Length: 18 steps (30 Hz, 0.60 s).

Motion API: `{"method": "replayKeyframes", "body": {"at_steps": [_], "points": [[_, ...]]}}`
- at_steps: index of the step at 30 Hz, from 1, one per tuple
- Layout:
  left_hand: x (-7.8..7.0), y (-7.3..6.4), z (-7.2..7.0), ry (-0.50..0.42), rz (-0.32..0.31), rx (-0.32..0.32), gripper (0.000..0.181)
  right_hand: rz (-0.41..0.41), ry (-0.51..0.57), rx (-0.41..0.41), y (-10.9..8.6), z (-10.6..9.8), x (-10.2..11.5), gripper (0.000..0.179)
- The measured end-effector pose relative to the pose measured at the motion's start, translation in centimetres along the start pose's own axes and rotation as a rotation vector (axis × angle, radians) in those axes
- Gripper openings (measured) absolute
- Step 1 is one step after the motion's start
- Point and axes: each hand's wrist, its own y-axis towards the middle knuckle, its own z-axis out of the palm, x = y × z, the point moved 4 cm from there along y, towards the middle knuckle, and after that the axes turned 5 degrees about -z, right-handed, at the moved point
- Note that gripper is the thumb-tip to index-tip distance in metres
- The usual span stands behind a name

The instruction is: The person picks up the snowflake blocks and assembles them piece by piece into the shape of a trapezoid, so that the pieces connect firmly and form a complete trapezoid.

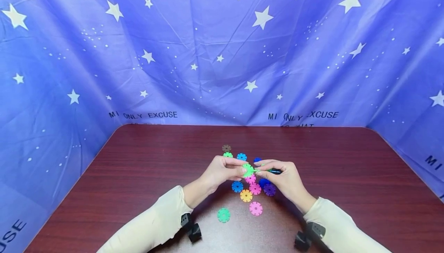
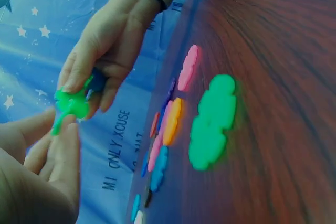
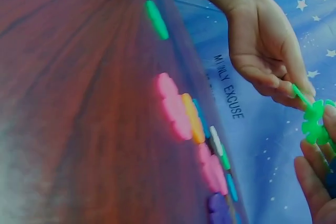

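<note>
Above the table, both hands hold notched plastic discs close together. My left hand (image 1: 220, 170) pinches a bright green disc (image 1: 248, 171) between thumb and fingers. Across from it, my right hand (image 1: 282, 173) pinches a second green disc (image 3: 313, 124), and the two discs meet at their edges, set at an angle to each other. A dark blue disc (image 2: 96, 81) also sits within the right hand's fingers, partly hidden by them. Below the hands lie pink (image 1: 255, 188), orange (image 1: 246, 195), blue (image 1: 237, 186) and purple (image 1: 269, 189) discs.
Nearer the front edge lie a teal-green disc (image 1: 223, 215) and a pink disc (image 1: 256, 208). Farther back are a brown disc (image 1: 226, 148), a green one (image 1: 227, 155) and a blue one (image 1: 241, 156). A blue star-printed curtain (image 1: 208, 52) hangs behind the dark red table (image 1: 138, 160).
</note>
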Motion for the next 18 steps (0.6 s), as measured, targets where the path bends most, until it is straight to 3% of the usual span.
{"method": "replayKeyframes", "body": {"at_steps": [8, 15, 18], "points": [[1.5, -1.8, -1.8, 0.066, -0.062, 0.133, 0.034, 0.046, -0.037, 0.018, -0.5, -0.8, -0.7, 0.009], [2.7, -4.0, -2.6, 0.210, -0.139, 0.286, 0.030, 0.058, -0.063, 0.032, -0.5, -0.9, -0.5, 0.007], [3.2, -4.3, -2.5, 0.276, -0.110, 0.345, 0.029, 0.062, -0.068, 0.029, -0.6, -0.9, -0.5, 0.007]]}}
